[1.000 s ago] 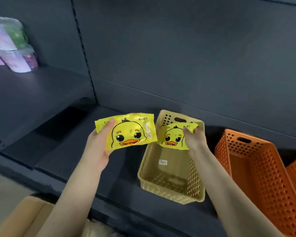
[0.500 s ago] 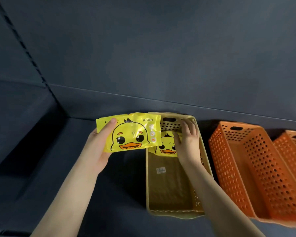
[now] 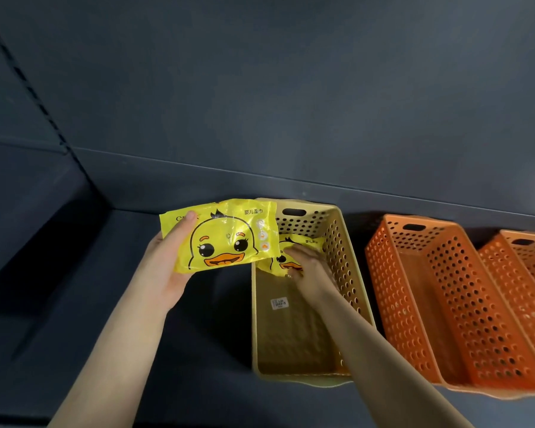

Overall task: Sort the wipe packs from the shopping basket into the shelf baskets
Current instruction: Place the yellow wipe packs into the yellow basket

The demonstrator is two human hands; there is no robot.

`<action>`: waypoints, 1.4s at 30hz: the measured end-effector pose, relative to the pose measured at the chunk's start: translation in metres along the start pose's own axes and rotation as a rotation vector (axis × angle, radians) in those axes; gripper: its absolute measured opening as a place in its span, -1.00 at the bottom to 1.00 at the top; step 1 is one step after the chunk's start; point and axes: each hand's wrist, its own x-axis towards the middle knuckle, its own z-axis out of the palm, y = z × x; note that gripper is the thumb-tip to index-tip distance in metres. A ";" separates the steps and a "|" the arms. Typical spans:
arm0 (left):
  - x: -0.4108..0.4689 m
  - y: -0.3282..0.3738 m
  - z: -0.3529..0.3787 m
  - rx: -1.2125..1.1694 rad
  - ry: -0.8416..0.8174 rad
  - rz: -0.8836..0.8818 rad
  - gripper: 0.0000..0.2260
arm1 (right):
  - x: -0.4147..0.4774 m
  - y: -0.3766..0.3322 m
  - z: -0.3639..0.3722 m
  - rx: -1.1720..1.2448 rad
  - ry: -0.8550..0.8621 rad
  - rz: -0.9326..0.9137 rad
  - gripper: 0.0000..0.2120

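Tally: first pack (image 3: 307, 243) in yellow basket (image 3: 342, 257) under right hand (image 3: 310, 273), grip unclear; second pack (image 3: 223, 239) grasped by left hand (image 3: 164, 268), unplaced.

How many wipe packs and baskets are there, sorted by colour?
Yellow wipe packs: 2
Yellow basket: 1
Orange baskets: 2
Total: 5

The dark grey shelf (image 3: 74, 341) is carrying three perforated baskets side by side along its back: a yellow basket (image 3: 342, 257) leftmost, an orange basket (image 3: 414, 291) beside it, a second orange basket (image 3: 528, 291) rightmost.
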 end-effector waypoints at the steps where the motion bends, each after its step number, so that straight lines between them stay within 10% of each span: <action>1: -0.001 0.000 0.001 -0.003 0.004 0.001 -0.52 | 0.000 -0.001 -0.001 0.053 -0.035 0.006 -0.50; 8: -0.014 0.003 0.019 0.098 0.017 0.000 -0.61 | -0.024 -0.044 -0.060 0.911 -0.130 0.129 -0.39; 14: -0.031 -0.014 0.066 0.226 0.007 0.100 -0.65 | -0.053 -0.050 -0.101 1.191 -0.135 0.066 -0.57; 23: 0.002 -0.035 0.065 0.663 0.002 0.233 -0.55 | -0.074 0.002 -0.121 0.574 -0.010 -0.031 -0.81; 42: 0.013 -0.059 0.073 0.828 -0.146 0.142 -0.48 | -0.059 -0.007 -0.044 -0.597 -0.268 -0.237 -0.26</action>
